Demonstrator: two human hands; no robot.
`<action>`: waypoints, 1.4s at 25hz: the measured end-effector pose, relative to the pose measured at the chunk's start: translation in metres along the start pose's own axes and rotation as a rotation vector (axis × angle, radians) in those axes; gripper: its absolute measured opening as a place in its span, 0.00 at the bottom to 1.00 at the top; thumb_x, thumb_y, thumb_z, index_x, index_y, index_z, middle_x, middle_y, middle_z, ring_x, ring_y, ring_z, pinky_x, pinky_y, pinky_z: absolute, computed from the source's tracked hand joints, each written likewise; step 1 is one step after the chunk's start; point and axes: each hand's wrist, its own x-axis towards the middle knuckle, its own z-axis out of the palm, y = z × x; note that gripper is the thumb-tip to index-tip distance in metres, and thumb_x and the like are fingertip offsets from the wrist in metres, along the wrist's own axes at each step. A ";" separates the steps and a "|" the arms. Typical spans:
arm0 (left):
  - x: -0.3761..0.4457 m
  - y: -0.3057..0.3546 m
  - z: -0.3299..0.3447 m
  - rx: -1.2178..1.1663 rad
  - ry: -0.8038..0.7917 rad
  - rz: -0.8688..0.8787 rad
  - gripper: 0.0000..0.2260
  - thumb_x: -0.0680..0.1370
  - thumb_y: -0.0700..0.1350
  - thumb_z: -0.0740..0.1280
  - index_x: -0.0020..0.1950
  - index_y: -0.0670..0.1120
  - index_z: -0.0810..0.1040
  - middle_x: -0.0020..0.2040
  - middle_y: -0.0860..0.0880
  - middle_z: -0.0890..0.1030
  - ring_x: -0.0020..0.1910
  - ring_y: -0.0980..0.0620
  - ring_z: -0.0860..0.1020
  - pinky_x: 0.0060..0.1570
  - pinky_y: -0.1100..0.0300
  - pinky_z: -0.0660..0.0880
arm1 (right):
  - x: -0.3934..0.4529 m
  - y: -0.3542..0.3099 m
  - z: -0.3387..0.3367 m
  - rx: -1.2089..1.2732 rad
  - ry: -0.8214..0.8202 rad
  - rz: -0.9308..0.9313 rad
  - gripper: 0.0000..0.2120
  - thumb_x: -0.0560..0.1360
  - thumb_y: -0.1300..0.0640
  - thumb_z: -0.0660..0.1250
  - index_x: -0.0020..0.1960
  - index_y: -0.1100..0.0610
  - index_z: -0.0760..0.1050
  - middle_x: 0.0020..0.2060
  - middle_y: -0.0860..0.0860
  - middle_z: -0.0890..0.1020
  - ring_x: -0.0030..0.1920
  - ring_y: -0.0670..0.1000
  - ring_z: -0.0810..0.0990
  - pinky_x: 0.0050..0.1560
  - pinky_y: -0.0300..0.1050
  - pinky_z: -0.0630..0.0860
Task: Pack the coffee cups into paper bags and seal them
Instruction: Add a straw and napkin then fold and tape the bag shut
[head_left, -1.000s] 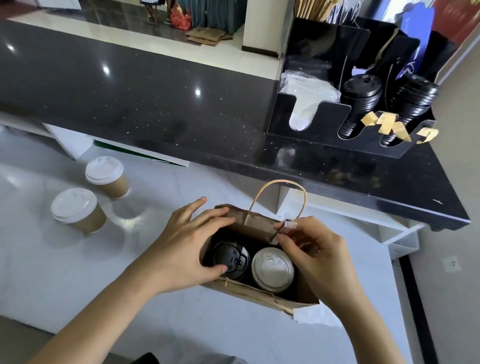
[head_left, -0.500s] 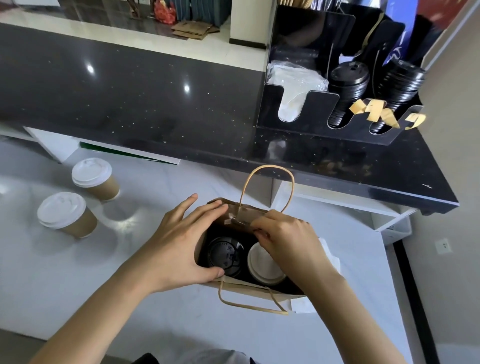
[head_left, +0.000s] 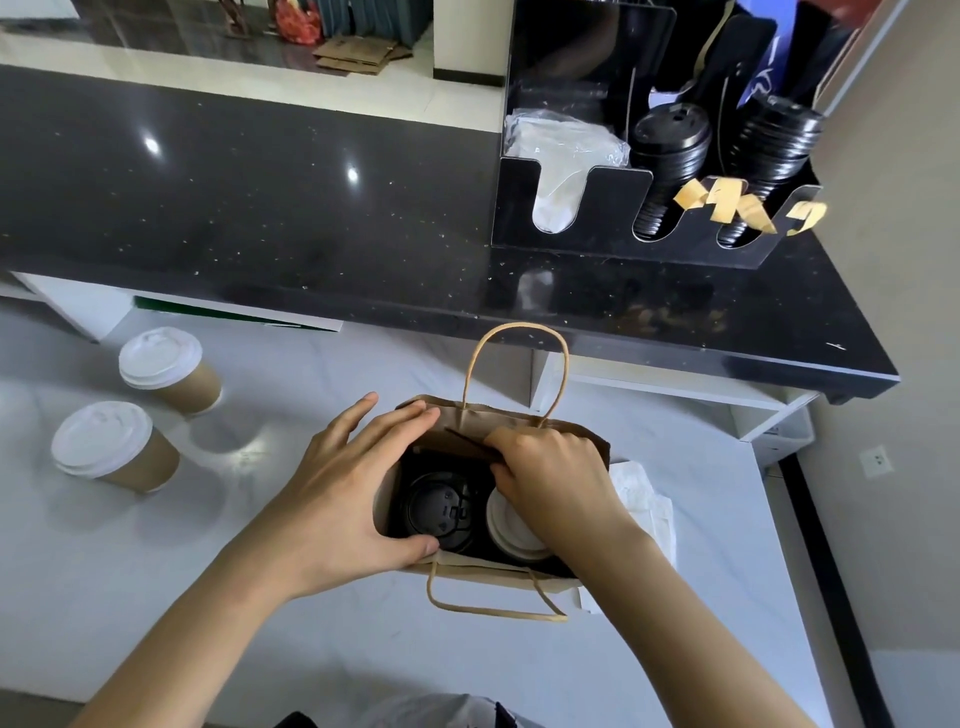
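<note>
The left hand (head_left: 337, 499) grasps the left end of a brown paper bag (head_left: 498, 421), fingers spread over the far rim at 12 o'clock and thumb hooked on the near rim at 6. The right hand (head_left: 556, 467) reaches over the bag's mouth, fingers curled and pinching the far rim near its middle. The bag stands upright on a white counter (head_left: 260, 597), its mouth facing up, its long axis running from 9 to 3 o'clock. Inside sit two cups side by side along that axis: a black-lidded cup (head_left: 441, 512) at the left and a white-lidded cup (head_left: 511, 535) at the right, partly under the right wrist. One rope handle (head_left: 517, 332) stands up at the far side; the other handle (head_left: 488, 608) lies flat toward 6 o'clock. White paper (head_left: 644, 499) shows just beyond the bag at 3 o'clock. At 9 o'clock, well apart from the bag, two more cups (head_left: 161, 371) with white lids stand on the counter. At 1 o'clock, on a raised black counter (head_left: 260, 208), a black organiser (head_left: 613, 228) holds stacked black lids (head_left: 670, 150).
</note>
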 end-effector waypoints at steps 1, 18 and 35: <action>0.000 0.000 0.000 -0.002 -0.001 0.000 0.49 0.64 0.69 0.72 0.80 0.68 0.51 0.78 0.74 0.49 0.80 0.63 0.39 0.77 0.56 0.53 | -0.001 -0.001 0.000 0.011 -0.004 -0.001 0.11 0.82 0.56 0.60 0.62 0.49 0.76 0.48 0.48 0.84 0.47 0.55 0.83 0.38 0.47 0.69; 0.002 -0.003 0.003 0.024 0.006 0.027 0.48 0.67 0.64 0.76 0.80 0.67 0.52 0.79 0.72 0.50 0.80 0.63 0.40 0.76 0.59 0.51 | -0.001 -0.009 0.019 0.043 -0.185 -0.120 0.17 0.84 0.52 0.57 0.71 0.50 0.73 0.60 0.52 0.80 0.62 0.56 0.77 0.63 0.53 0.71; 0.001 -0.004 0.004 -0.001 0.024 0.038 0.44 0.64 0.71 0.66 0.79 0.65 0.58 0.79 0.72 0.53 0.80 0.62 0.45 0.75 0.57 0.55 | -0.075 0.077 0.008 0.714 0.465 0.471 0.10 0.80 0.63 0.66 0.52 0.48 0.81 0.41 0.43 0.82 0.43 0.45 0.79 0.43 0.31 0.72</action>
